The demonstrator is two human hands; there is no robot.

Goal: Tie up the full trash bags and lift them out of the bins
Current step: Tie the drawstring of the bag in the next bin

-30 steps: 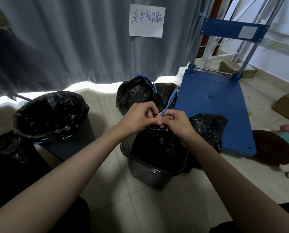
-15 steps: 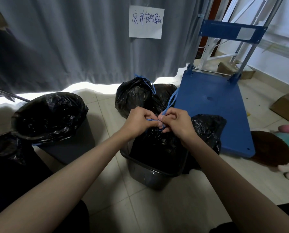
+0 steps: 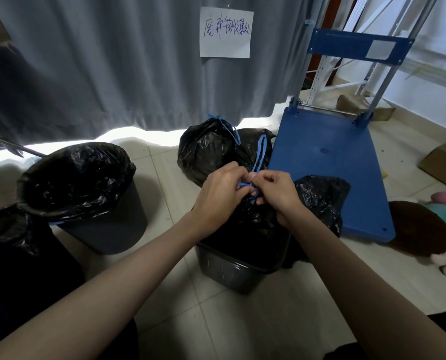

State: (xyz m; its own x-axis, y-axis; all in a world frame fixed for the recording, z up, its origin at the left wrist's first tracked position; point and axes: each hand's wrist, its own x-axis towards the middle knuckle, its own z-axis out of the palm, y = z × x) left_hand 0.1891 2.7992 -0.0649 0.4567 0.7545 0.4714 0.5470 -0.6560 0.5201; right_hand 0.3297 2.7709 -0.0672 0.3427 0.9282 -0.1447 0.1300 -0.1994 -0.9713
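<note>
Grey curtain hung behind; left hand (image 3: 220, 192) and right hand (image 3: 276, 192) pinched thin blue drawstring (image 3: 258, 157) atop crinkled black plastic bag (image 3: 253, 219) in dark square bin (image 3: 232, 271); knotting underway; cinching, then lifting, probably followed.

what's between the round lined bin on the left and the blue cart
In the head view: tied black bags on the floor, and nearer, the bin whose bag both hands are tying.

Both forearms bare, no sleeves, no watch/rings seen on left hand (image 3: 220, 193) or right hand (image 3: 276, 193). Dark trousers at btm edge.
</note>
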